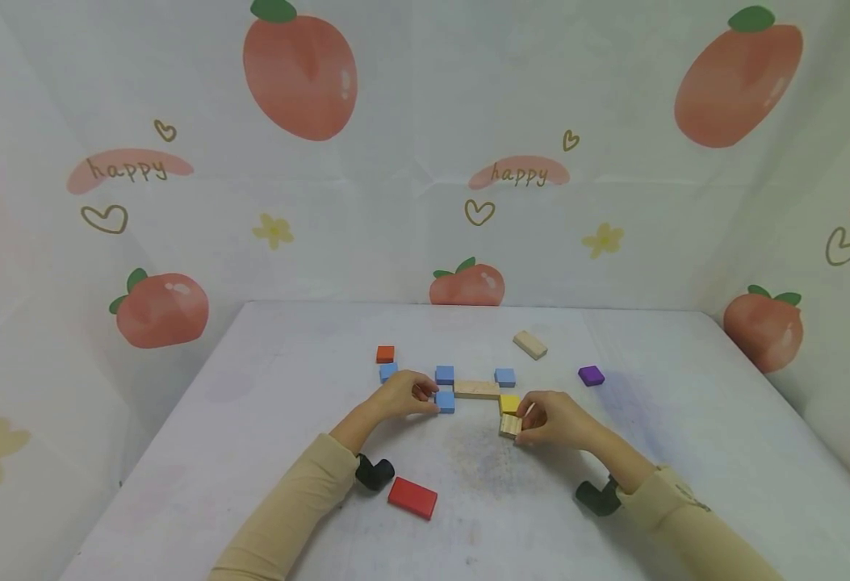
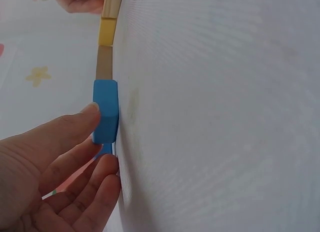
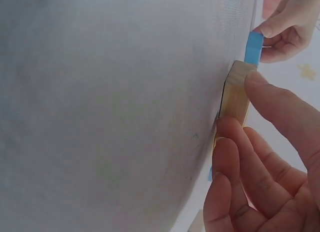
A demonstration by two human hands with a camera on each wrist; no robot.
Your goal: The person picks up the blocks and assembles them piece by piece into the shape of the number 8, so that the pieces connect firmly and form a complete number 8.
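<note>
My left hand [image 1: 406, 394] pinches a blue block [image 1: 445, 402] at its left side; in the left wrist view the thumb lies on the block [image 2: 105, 111]. With thumb and fingers my right hand [image 1: 554, 420] grips a small natural wood block [image 1: 510, 426], also seen in the right wrist view as a pale wood block [image 3: 235, 94]. That block lies just in front of a yellow block [image 1: 509, 404]. A long wooden block [image 1: 476, 390] runs between the blue and yellow blocks. Two more blue blocks stand behind, one at left [image 1: 444, 374] and one at right [image 1: 504, 377].
Left of the row, an orange block [image 1: 385, 354] sits behind another blue block [image 1: 388, 372]. A loose wooden block [image 1: 529, 344] and a purple block [image 1: 591, 376] lie at the back right. Near the front is a red rectangular block [image 1: 413, 498]. All rest on the white tabletop [image 1: 265, 363].
</note>
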